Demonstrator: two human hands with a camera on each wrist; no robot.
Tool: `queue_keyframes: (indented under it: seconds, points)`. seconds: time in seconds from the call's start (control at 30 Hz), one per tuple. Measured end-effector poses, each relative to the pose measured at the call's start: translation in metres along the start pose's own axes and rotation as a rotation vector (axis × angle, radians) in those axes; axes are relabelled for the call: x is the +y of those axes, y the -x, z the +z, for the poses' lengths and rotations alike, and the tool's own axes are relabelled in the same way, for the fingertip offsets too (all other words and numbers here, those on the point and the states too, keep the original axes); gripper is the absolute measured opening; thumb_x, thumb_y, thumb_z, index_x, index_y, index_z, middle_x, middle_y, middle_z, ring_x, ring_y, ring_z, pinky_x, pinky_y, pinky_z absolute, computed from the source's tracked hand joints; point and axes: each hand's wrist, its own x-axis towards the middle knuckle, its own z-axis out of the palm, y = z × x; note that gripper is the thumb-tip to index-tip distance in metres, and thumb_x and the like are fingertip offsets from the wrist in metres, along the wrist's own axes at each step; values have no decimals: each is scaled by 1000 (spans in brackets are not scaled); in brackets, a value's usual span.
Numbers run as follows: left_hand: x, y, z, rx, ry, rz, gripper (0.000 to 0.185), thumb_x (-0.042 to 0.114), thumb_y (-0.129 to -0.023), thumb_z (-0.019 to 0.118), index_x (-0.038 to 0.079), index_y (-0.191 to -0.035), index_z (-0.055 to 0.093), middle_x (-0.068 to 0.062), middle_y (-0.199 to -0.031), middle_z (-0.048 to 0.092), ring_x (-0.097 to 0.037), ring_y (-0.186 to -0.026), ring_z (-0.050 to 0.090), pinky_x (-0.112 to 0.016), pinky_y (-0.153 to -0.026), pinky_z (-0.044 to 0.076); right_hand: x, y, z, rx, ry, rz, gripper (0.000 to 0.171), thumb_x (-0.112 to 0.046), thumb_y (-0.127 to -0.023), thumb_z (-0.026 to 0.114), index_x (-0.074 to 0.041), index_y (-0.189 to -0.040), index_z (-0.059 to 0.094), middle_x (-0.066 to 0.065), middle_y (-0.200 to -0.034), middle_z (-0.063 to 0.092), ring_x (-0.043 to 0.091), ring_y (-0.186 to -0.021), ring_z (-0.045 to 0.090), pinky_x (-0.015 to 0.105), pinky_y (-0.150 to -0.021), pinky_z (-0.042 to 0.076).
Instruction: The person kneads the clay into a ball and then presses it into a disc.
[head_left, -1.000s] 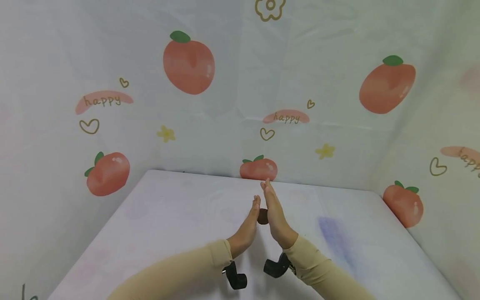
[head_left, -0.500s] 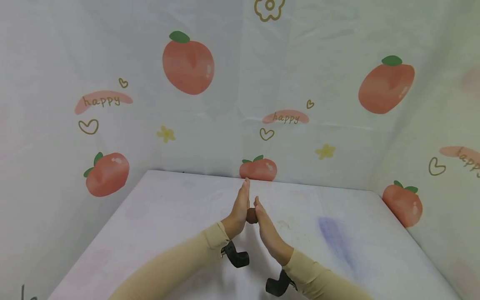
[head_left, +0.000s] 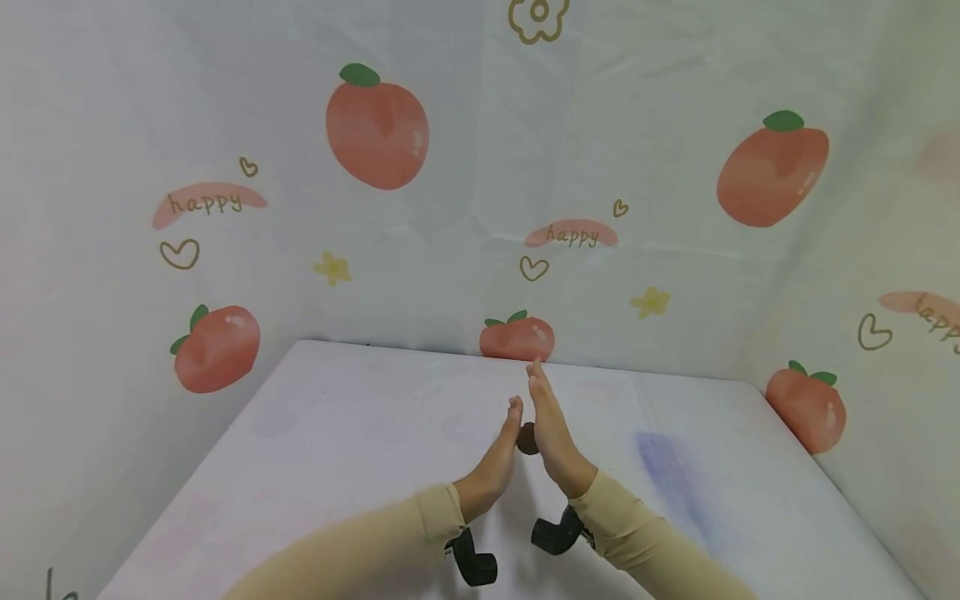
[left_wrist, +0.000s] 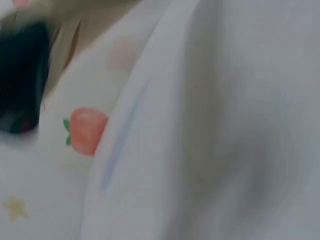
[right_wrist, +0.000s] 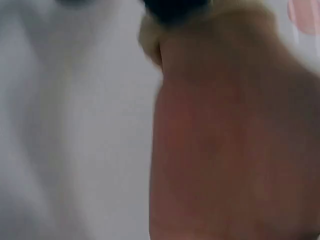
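Both hands are raised edge-on over the white table (head_left: 337,442) in the head view, palms facing each other and fingers straight. A small brown lump (head_left: 527,438) is pressed between the two palms, only partly showing. My left hand (head_left: 501,450) sits lower and nearer to me. My right hand (head_left: 551,427) reaches further forward, its fingertips higher. Beige sleeves cover both forearms. The right wrist view is filled by a blurred hand (right_wrist: 235,145) seen close up. No hand shows in the left wrist view.
Walls of white sheet printed with peaches (head_left: 377,133) and "happy" close in the table at the back, left and right. A faint blue smear (head_left: 663,467) marks the table to the right. Black wrist cameras (head_left: 555,533) hang under both wrists.
The palms have slid against each other around the brown lump: half a second ago the left hand was forward and the right drawn back, now the right is forward again.
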Motion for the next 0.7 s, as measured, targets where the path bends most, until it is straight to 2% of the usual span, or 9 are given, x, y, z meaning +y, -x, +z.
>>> queue_keyframes:
  seconds: [0.1, 0.2, 0.33, 0.43, 0.5, 0.6, 0.7]
  points:
    - [10, 6, 5, -37, 24, 34, 65, 49, -104, 3, 10, -155, -10, -6, -162, -14, -26, -148, -16, -57, -118, -6, 4, -10, -6, 26, -8, -7, 61, -37, -107, 20, -7, -156, 0, 13, -163, 6, 27, -150, -5, 56, -118, -3]
    - [21, 4, 3, -33, 93, 90, 66, 48, -104, 4, 7, -154, -11, -6, -162, -16, -25, -148, -17, -55, -119, -4, 11, -13, -6, 23, -30, -1, 60, -36, -107, 20, -7, -156, -2, 12, -163, 2, 26, -150, -7, 55, -118, -3]
    - [30, -8, -9, 59, 140, 120, 69, 52, -104, 8, 8, -155, -6, -5, -163, -12, -23, -149, -14, -53, -119, -6, 23, -2, 3, -30, -15, 40, 59, -33, -108, 19, -2, -155, -1, 15, -163, -3, 31, -149, -9, 57, -118, -3]
    - [28, -16, -19, 133, 115, 70, 69, 55, -103, 10, 15, -156, -5, -3, -163, -9, -26, -149, -11, -57, -117, -7, 26, 16, 14, -98, 1, 83, 60, -34, -108, 19, 0, -154, 2, 18, -162, -2, 35, -149, -8, 61, -116, -3]
    - [21, -20, -24, 147, 97, 22, 68, 57, -102, 10, 19, -156, -7, -2, -163, -12, -27, -149, -13, -60, -116, -8, 23, 26, 20, -137, -19, 101, 62, -37, -108, 19, 0, -154, 1, 18, -162, -2, 35, -149, -8, 61, -116, -2]
    - [6, -20, -23, 136, 67, -52, 69, 59, -101, 8, 20, -156, -9, -3, -162, -14, -28, -149, -14, -63, -114, -8, 13, 31, 23, -146, -49, 98, 62, -37, -108, 21, -1, -155, 1, 16, -163, -1, 33, -149, -8, 61, -117, -1]
    - [-7, -16, -17, 101, 41, -68, 70, 58, -101, 7, 16, -156, -8, -4, -162, -15, -29, -148, -15, -64, -114, -8, 5, 24, 16, -90, -67, 64, 60, -34, -107, 22, -3, -155, 5, 14, -163, 5, 30, -150, -5, 58, -118, -2]
